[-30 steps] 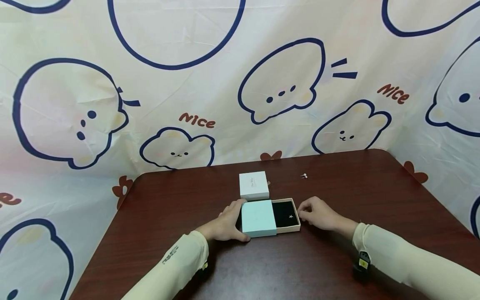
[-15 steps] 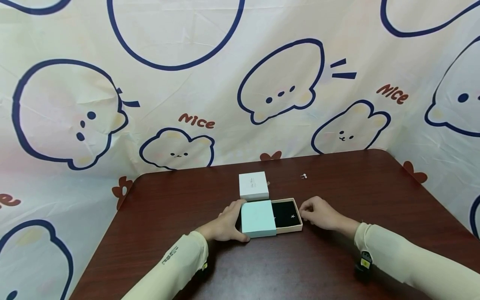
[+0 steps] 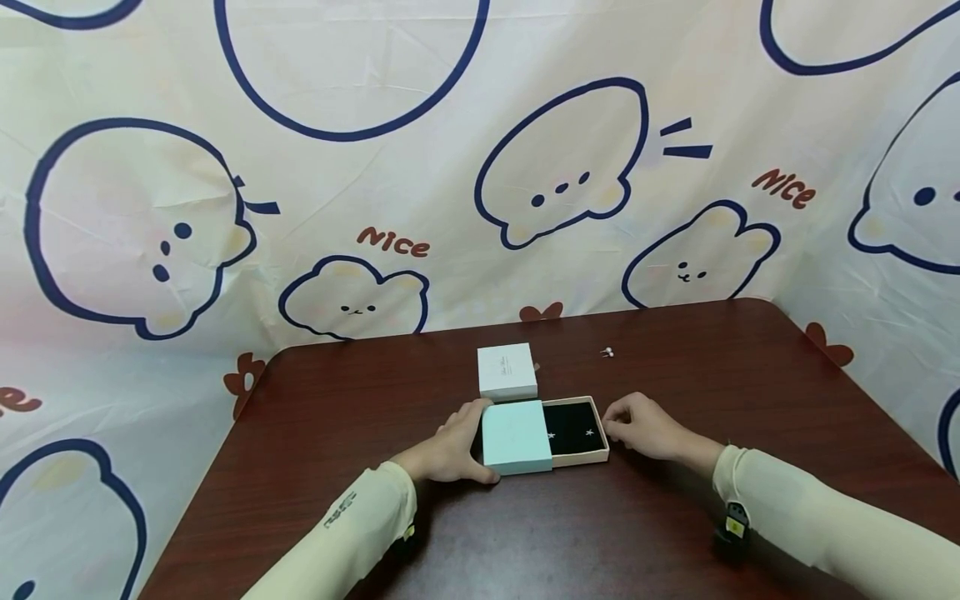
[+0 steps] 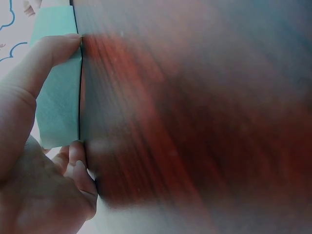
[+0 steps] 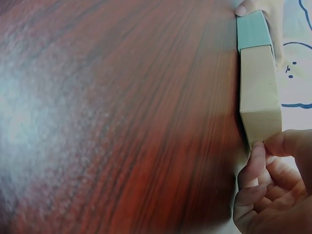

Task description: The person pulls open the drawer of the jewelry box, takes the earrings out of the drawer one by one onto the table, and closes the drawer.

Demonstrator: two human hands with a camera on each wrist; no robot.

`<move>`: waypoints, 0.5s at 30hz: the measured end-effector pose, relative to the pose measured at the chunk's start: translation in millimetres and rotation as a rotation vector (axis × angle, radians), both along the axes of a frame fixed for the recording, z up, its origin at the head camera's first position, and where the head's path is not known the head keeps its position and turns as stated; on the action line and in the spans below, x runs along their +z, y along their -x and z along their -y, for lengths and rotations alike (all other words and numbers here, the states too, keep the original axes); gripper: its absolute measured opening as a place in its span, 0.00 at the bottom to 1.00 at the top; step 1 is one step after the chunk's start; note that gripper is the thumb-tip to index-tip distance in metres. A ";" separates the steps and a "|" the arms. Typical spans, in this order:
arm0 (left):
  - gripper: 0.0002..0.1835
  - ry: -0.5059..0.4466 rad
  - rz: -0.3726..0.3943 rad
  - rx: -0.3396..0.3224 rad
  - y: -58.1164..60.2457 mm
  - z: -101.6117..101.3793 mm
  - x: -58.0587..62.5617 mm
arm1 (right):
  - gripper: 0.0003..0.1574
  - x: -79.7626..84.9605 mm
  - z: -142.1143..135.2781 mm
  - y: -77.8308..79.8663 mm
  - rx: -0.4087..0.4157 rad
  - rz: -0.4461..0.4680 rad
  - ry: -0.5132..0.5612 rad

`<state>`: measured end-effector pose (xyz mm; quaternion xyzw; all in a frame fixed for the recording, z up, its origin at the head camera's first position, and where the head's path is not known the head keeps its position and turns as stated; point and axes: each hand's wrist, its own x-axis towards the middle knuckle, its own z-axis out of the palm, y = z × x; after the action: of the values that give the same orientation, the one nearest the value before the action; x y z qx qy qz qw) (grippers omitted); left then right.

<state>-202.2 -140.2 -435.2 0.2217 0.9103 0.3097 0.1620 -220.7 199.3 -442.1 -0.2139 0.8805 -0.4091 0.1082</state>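
In the head view a teal jewelry box sleeve [image 3: 516,438] lies on the table with its cream drawer [image 3: 582,458] pulled partway out to the right. A black pad [image 3: 570,414] lines the drawer, and two small silver star-shaped pieces [image 3: 589,432] sit on it. My left hand [image 3: 448,450] grips the sleeve, thumb on its near side [image 4: 61,97] and fingers on the far side. At the drawer's outer end [image 5: 261,124], my right hand [image 3: 642,427] pinches with thumb and index finger; whatever tab is between the fingertips is hidden.
Just behind the teal box stands a white box [image 3: 508,371] with small lettering and a brownish tab at its right. A tiny pair of white pieces [image 3: 607,352] lies farther back on the dark red-brown table [image 3: 360,400]. A printed cloth [image 3: 345,192] hangs behind the table.
My right hand has moved slightly right, and the drawer has slid farther out of the sleeve. A second star piece has come into sight. My left hand has stayed still.
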 end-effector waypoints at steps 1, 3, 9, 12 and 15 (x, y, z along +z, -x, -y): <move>0.59 -0.002 -0.001 -0.001 0.3 0.1 -0.4 | 0.12 -0.2 -0.4 0.2 -0.001 -0.002 -0.002; 0.59 -0.005 -0.001 -0.001 0.7 0.5 -0.9 | 0.12 -0.7 -1.2 0.4 0.001 -0.003 -0.001; 0.58 0.002 -0.009 0.000 0.5 0.0 -1.4 | 0.12 0.4 -2.6 -0.4 0.002 0.000 -0.002; 0.59 0.002 -0.009 0.002 0.5 -0.2 -1.0 | 0.12 0.3 -3.6 -0.3 0.004 0.002 0.000; 0.59 0.003 -0.007 -0.001 0.2 -0.2 -0.3 | 0.12 0.1 -4.3 -0.2 0.006 0.001 0.002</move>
<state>-202.3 -139.9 -435.5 0.2230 0.9112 0.3075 0.1594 -220.5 203.6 -442.0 -0.2165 0.8794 -0.4097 0.1095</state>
